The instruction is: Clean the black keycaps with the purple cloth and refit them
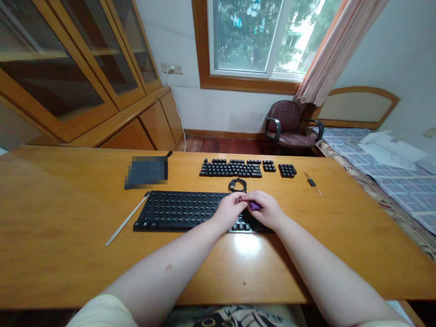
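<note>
1. Daylight: window (245, 41), far side; right pane partly washed to white.
2. General level: fairly bright, even; interior of cabinet (112, 113) dim.
3. Glare: one white hotspot on table (75, 204), just on the near side of keyboard base (180, 209).
4. Shadow: soft, along inner edge of right forearm (320, 263).
5. Distortion: wide-angle; cabinet and bed (391, 181) stretched toward edges.
6. Definition: keycap (231, 170) lettering too small to read; pouch (146, 172) masked by coarse pixel blocks.

Keyboard (177, 211) on table (68, 272), keycaps (231, 170) behind
</note>
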`<state>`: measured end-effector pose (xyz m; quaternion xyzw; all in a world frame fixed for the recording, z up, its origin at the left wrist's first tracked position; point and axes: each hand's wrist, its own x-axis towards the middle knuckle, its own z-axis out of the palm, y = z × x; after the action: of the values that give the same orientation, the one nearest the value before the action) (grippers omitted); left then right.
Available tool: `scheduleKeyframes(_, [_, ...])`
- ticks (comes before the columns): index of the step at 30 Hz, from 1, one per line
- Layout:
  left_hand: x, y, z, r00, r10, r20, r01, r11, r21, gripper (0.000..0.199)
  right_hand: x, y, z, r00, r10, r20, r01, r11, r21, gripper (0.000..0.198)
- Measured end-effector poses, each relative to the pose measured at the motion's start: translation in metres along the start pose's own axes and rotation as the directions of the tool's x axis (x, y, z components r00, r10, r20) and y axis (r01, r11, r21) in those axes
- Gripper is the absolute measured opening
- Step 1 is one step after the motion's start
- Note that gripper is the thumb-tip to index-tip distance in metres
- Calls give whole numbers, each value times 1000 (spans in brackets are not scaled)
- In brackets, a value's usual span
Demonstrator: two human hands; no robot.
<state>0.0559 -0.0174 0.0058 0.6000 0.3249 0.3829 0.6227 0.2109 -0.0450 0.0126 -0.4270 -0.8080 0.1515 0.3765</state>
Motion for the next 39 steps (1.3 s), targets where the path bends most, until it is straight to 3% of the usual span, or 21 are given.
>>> scheduleKeyframes(5, [2,-3,1,991,-108,-79,97,986,-133,17,1,-2,-4,998,-19,-67,20,1000,22,33])
scheduleKeyframes(9, [3,-6,2,980,-167,-111,150,977,-152,20,1,-3,-10,989,92,-117,-92,996,0,31])
scheduleKeyframes(14, [1,-6,3,991,-128,-41,127,991,-38,23,3,5,-11,968,219,-127,-234,964,-124,24])
scheduleKeyframes(18, [-1,-4,4,992,-123,-27,124,991,43,24,3,9,-15,910,325,-257,-363,924,-118,30])
scheduleKeyframes(24, [0,-1,6,975,-191,-117,185,981,-60,19,4,18,-16,813,428,-395,-464,886,4,24])
scheduleKeyframes(26, [1,-2,5,974,-187,-126,179,981,-71,14,4,19,-12,812,459,-361,-461,883,86,25])
scheduleKeyframes(29, [2,-7,4,977,-162,-137,150,984,-97,12,3,17,-7,858,485,-173,-423,856,298,26])
scheduleKeyframes(33, [4,-12,3,981,-126,-144,105,984,-148,19,-1,14,-4,888,448,104,-428,721,545,31])
scheduleKeyframes(36, [5,-14,2,978,-125,-170,90,976,-200,21,-1,17,-2,874,456,166,-437,588,681,34])
scheduleKeyframes(39, [5,-11,2,975,-132,-178,91,971,-220,20,0,20,2,876,448,181,-440,584,682,32])
